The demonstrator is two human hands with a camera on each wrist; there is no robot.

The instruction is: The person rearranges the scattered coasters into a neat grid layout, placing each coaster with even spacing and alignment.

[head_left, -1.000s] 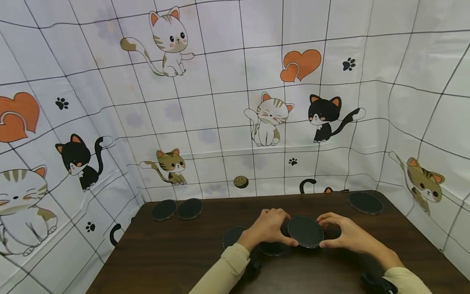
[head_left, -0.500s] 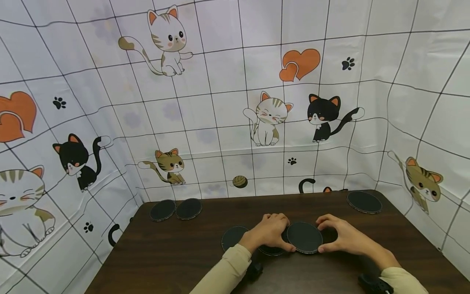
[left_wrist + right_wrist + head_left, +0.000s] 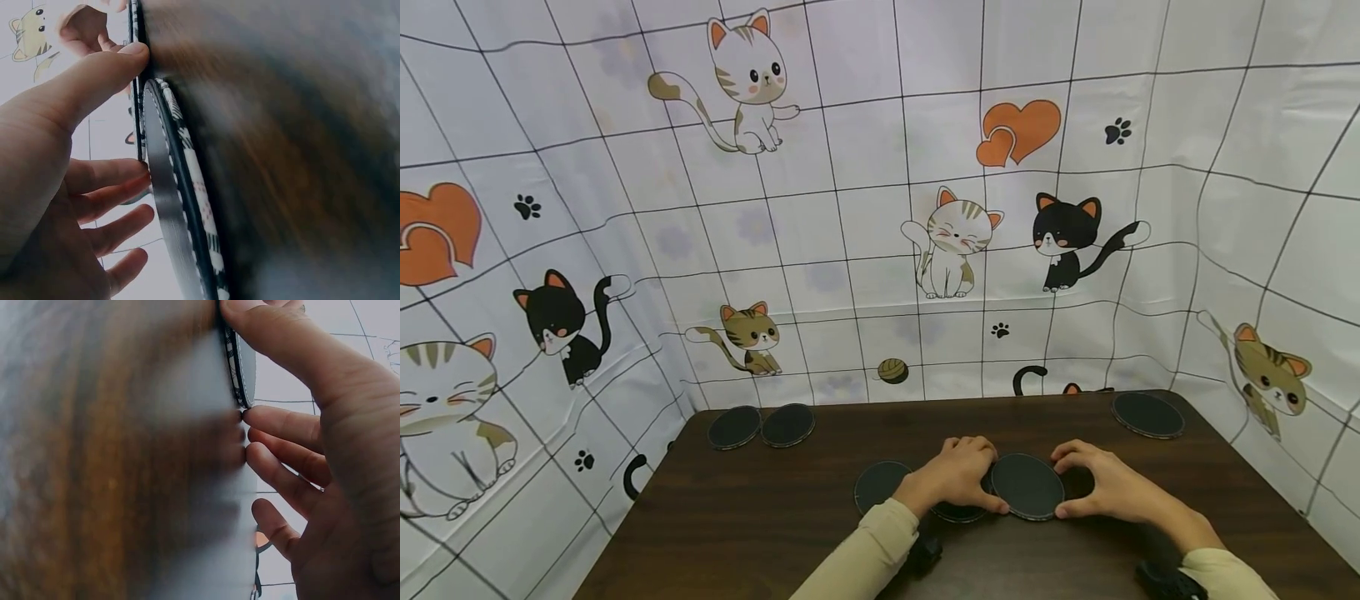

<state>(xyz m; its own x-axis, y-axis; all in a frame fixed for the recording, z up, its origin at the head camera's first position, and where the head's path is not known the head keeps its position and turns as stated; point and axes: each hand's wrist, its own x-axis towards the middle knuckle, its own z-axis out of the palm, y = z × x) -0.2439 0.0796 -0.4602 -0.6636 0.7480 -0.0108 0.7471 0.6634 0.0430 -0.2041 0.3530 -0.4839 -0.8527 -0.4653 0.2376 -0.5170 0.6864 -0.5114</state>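
A dark round disc [image 3: 1027, 487] with a light stitched rim lies on the brown table between my two hands. My left hand [image 3: 953, 477] holds its left edge, thumb in front and fingers behind. My right hand [image 3: 1108, 483] holds the opposite edge the same way. In the right wrist view, the thumb and index finger meet the disc's patterned side [image 3: 235, 369], and the other fingertips touch the tabletop. A second disc [image 3: 958, 512] lies partly hidden under my left hand. Left of it is a third disc [image 3: 880, 485]. The left wrist view shows a neighbouring disc [image 3: 169, 169] close up.
Two more discs, one [image 3: 734, 427] and its neighbour [image 3: 787, 425], lie side by side at the table's back left. Another disc [image 3: 1147, 414] sits at the back right corner. A white cat-print sheet [image 3: 842, 217] rises behind the table [image 3: 737, 517] and along both sides.
The disc between my hands has come down from a slightly raised, tilted position to lie flat on the table. Both hands stay around it. The other discs have not moved.
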